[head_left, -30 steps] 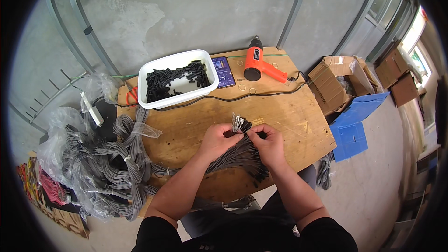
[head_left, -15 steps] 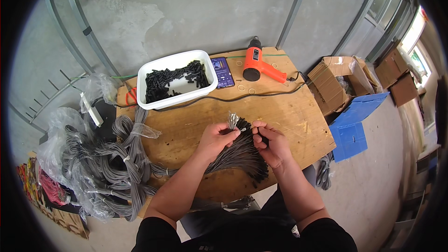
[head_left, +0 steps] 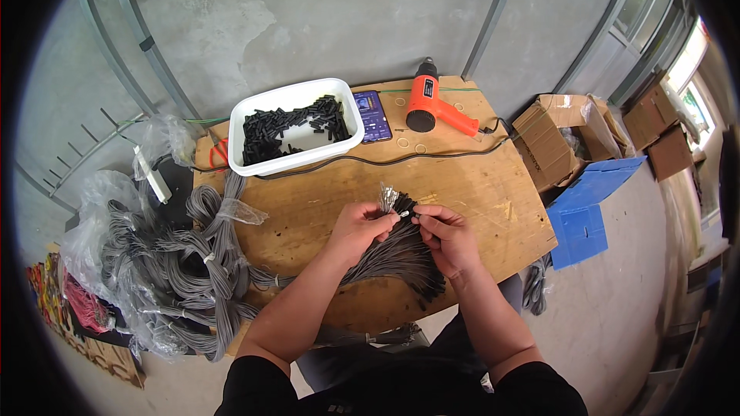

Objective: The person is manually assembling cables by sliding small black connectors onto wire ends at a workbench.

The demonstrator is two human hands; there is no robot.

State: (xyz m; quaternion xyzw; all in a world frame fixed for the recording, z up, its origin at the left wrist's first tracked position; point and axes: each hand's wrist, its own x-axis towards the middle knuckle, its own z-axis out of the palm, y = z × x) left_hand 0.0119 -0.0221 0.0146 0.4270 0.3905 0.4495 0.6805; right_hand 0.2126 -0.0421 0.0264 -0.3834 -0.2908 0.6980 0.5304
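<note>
My left hand [head_left: 358, 231] is closed around the ends of a bundle of grey wires [head_left: 389, 256]. Bare silver terminals [head_left: 388, 196] stick up past its fingers, and several wire ends beside them carry black sleeves [head_left: 402, 203]. Just right of it, my right hand [head_left: 449, 240] pinches a small black sleeve [head_left: 416, 216] between thumb and forefinger, up against a silver terminal at the left fingertips. Its other fingers are curled, hiding whatever lies in the palm. The wires fan out below both hands across the wooden table [head_left: 493, 208].
Behind the hands stands a white tub [head_left: 359, 127] of loose black sleeves, then a phone [head_left: 373, 117] and an orange heat gun [head_left: 432, 104] with its black cord [head_left: 331, 160]. Coiled grey wires [head_left: 208, 262] heap at left. Cardboard [head_left: 543, 158] and blue boxes [head_left: 578, 235] sit at right.
My right hand has moved slightly left, bringing the black sleeve from apart to against the terminal at my left fingertips. My left hand stays on the bundle.
</note>
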